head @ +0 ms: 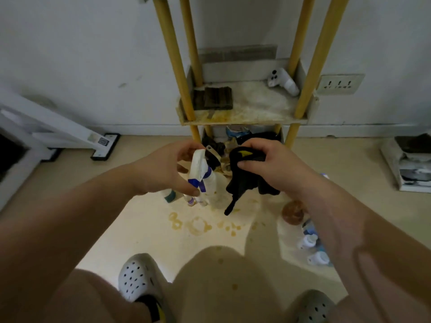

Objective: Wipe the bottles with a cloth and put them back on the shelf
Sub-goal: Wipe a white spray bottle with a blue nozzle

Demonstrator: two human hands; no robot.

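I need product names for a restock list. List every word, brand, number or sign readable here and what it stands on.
No text is legible.
Spray bottle in the left hand: blue markings, blurred.
Black cloth in the right hand: yellow mark, no letters.
Square label on the white base: too small.
Floor bottles: labels blurred.

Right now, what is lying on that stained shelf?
A dark folded cloth on the left and a white bottle lying at the back right. The yellow posts hide the shelf's corners.
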